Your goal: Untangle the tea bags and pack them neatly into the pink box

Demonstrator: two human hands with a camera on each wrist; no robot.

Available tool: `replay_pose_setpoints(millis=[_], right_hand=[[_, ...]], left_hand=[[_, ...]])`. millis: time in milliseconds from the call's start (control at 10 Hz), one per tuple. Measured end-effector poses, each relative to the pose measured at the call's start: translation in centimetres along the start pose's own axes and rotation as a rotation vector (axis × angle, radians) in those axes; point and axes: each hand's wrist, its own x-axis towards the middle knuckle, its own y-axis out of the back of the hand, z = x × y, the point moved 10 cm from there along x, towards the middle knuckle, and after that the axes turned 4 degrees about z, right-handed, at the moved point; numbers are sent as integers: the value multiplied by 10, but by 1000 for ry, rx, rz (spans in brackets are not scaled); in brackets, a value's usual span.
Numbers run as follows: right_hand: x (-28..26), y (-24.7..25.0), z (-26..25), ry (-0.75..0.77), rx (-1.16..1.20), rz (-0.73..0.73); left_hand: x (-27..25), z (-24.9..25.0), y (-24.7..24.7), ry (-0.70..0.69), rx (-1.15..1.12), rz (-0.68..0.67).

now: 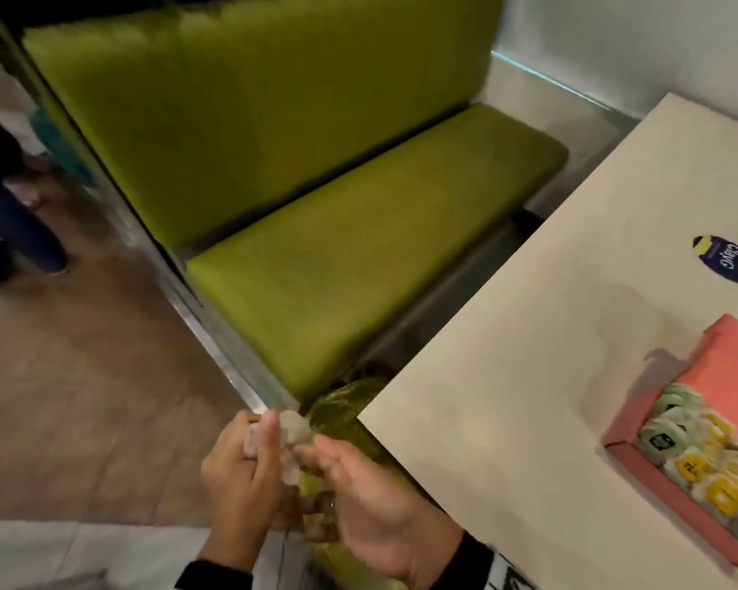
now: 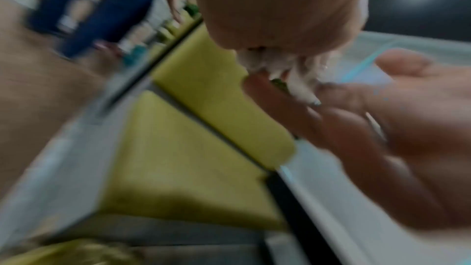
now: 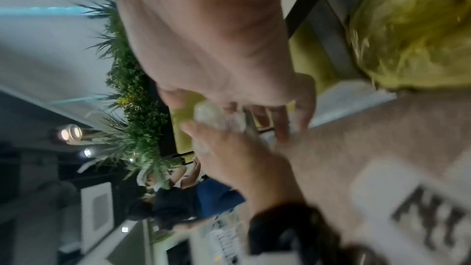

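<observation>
Both hands work off the table's near-left corner: the left hand (image 1: 241,470) and right hand (image 1: 371,500) pinch a small pale translucent clump of tea bags (image 1: 292,432) held between their fingertips, fingers curled onto it. The open pink cardboard box (image 1: 640,462), part-filled with rows, lies well to the right on the cream table (image 1: 550,376), nearer the right hand. Strings and tangle are blurred beyond reading

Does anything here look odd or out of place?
Slightly: both hands work a pale clump of tea bags off the table's corner, above the floor, away from the pink box, already partly filled.
</observation>
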Motion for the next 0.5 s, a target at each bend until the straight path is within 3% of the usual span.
replay_pose_setpoints(millis=[100,200,300,400,500], right_hand=[[45,32,32,-117,-99,137],[84,48,69,-125,-200,178],[115,86,109,-93,-344,414],[128,135,134,-155,-420,578],[126,168,138,-286,-614,645]], left_hand=[[1,-83,-6,349,22,15],[-25,-147,-45,595,-1,-189],[-62,-202,-89,898,-129,-345],[-86,-240,-117,1016,-93,-526],[-95,-275,-111,1046,49,-625]])
